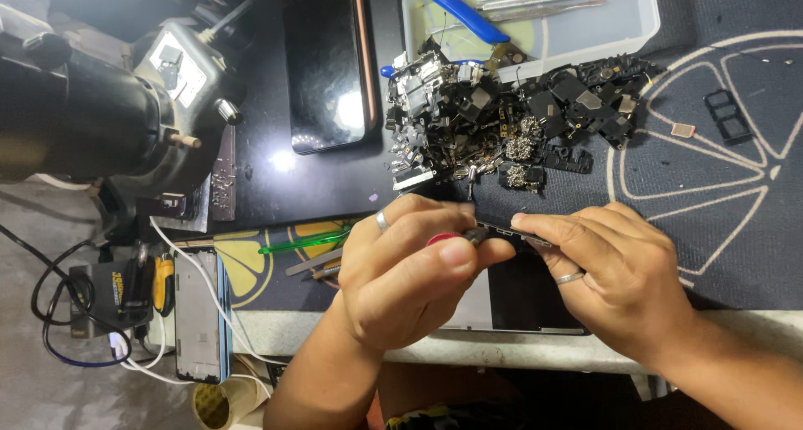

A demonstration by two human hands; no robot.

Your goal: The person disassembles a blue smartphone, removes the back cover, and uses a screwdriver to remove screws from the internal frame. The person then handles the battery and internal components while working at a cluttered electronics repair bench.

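The left hand has its grip clenched on a red-handled tool whose tip meets a thin dark phone part — that part is pinched in the grip of the right hand, jutting out at its ten o'clock. At twelve o'clock from both hands lies a heap of small phone parts on the table, a white tray beyond it — a dark phone at eleven o'clock.
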